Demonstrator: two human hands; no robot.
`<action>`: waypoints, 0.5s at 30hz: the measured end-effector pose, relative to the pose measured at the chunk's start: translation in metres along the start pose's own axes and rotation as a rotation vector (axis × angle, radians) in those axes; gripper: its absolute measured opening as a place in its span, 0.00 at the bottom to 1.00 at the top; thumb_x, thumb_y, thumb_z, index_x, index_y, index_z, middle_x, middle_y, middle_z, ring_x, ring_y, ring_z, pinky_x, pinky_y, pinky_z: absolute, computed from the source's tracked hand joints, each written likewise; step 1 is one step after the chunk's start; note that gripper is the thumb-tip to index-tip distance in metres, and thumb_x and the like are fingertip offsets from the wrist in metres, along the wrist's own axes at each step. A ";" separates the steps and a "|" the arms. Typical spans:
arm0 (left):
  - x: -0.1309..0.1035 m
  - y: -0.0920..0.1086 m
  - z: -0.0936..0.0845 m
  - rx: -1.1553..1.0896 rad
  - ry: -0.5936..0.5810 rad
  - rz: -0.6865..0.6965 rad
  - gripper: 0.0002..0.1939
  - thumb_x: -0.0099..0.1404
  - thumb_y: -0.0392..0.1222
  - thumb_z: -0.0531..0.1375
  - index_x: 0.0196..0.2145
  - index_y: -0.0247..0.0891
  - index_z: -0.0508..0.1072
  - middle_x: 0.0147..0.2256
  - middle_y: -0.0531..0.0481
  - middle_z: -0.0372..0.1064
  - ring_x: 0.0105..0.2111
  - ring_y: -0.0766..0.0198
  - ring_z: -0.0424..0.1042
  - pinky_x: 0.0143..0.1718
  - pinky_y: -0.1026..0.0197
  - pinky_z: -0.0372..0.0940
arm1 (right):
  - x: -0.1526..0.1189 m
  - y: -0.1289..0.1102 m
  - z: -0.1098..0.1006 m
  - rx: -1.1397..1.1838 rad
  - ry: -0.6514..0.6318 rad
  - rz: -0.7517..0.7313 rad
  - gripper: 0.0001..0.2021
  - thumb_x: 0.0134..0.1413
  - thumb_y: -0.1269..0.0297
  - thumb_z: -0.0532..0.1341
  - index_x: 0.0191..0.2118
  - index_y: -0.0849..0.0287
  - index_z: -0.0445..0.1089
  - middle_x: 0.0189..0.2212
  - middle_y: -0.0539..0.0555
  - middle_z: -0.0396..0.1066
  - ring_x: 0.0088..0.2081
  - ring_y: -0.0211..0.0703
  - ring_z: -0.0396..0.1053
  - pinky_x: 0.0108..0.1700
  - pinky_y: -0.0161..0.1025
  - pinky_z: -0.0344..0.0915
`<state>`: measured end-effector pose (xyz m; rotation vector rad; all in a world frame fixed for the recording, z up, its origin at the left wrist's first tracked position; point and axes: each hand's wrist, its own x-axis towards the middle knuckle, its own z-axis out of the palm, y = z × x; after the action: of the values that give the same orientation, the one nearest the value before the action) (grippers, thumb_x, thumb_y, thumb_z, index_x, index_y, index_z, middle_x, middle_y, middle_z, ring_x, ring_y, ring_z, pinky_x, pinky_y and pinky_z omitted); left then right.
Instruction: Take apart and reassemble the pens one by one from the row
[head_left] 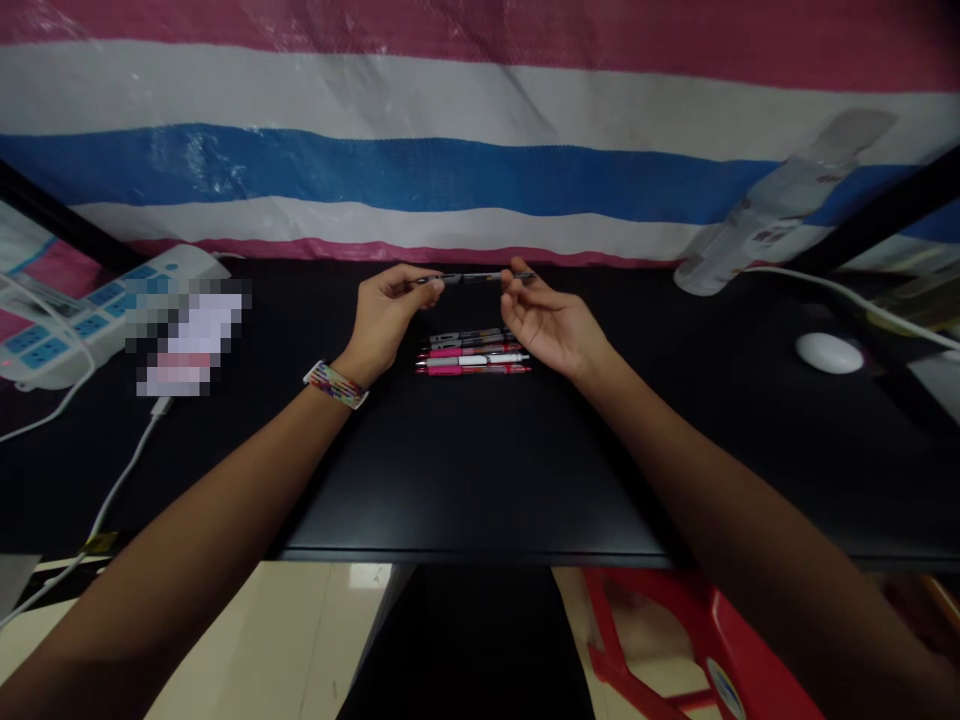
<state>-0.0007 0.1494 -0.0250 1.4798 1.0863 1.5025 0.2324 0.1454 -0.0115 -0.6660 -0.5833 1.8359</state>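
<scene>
A slim dark pen [480,277] lies level between my two hands, above the back part of the black desk [480,470]. My left hand [390,312] pinches its left end between thumb and fingers; a braided multicoloured band circles that wrist. At the pen's right end, the fingertips of my right hand [551,318] close on it, palm turned partly up. Below the held pen, several pens lie side by side: a grey and black pen [465,338], a white pen [480,360] and a pink and red pen [472,370] among them. My right fingers overlap the row's right ends.
To the left are a white power strip [180,262] with blue sockets, a blurred-out phone [195,345] and a white cable [124,480]. On the right stand a clear bottle [757,225] and a white mouse [829,352]. A red stool [750,650] is below the desk.
</scene>
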 end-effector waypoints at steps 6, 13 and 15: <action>0.000 0.003 0.002 0.037 -0.009 -0.007 0.11 0.59 0.49 0.76 0.34 0.40 0.85 0.31 0.49 0.79 0.32 0.61 0.76 0.38 0.57 0.71 | -0.003 -0.002 0.000 0.056 -0.019 0.008 0.13 0.68 0.70 0.60 0.53 0.50 0.75 0.44 0.49 0.85 0.45 0.41 0.84 0.52 0.44 0.85; 0.001 0.001 0.000 0.033 0.005 -0.015 0.09 0.62 0.47 0.76 0.35 0.41 0.84 0.30 0.50 0.78 0.32 0.62 0.76 0.38 0.58 0.71 | 0.002 0.000 0.000 -0.016 0.012 -0.064 0.07 0.71 0.65 0.63 0.51 0.52 0.75 0.44 0.52 0.83 0.47 0.43 0.84 0.54 0.44 0.85; 0.001 0.000 0.000 0.025 0.013 -0.012 0.10 0.61 0.48 0.76 0.34 0.41 0.84 0.30 0.50 0.78 0.32 0.62 0.76 0.38 0.58 0.71 | 0.001 0.000 0.002 -0.029 -0.005 -0.076 0.09 0.72 0.67 0.62 0.53 0.51 0.75 0.45 0.51 0.83 0.49 0.42 0.84 0.54 0.43 0.85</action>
<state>-0.0010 0.1506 -0.0243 1.4803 1.1230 1.4971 0.2307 0.1464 -0.0108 -0.6505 -0.6317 1.7617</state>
